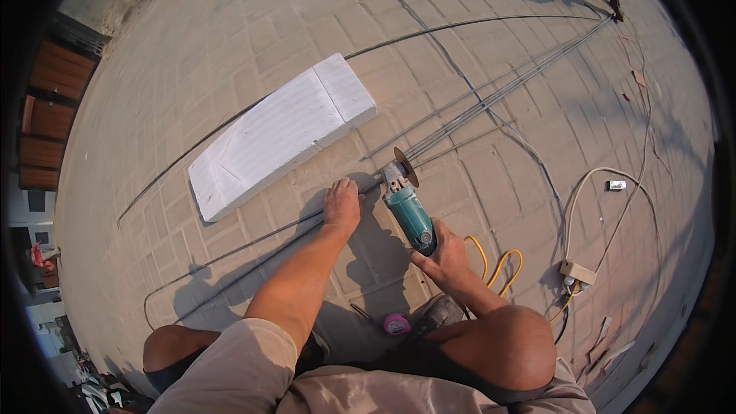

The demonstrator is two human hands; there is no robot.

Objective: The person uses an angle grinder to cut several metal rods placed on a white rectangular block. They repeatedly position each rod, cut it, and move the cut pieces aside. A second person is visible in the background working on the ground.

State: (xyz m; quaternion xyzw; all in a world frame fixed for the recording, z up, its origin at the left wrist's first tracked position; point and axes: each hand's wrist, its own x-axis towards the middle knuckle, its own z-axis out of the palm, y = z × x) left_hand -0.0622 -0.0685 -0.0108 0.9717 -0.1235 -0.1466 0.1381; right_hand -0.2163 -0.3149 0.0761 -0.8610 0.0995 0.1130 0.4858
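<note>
Your work looks to be at the cutting step, with the angle grinder (412, 216) just off the middle toward 4 o'clock and its disc (405, 168) right by the metal rods (537, 69). Your right hand (443, 257) is wrapped around the rear of the grinder's body; your left hand (343, 203) is curled around the rods at 8 o'clock from the disc, fingertips hidden. Past the disc, the rods run on toward 2 o'clock; on your left, they reach 8 o'clock, where a bend shows. The tool is plugged in, judging by the yellow cord (517, 268) and the power strip (577, 272) at 4 o'clock. No sparks or finished cut can be made out, so this cut seems left to do; whether the disc touches metal, you cannot tell. The white block (284, 138) at 10 o'clock lies apart from your hands.
</note>
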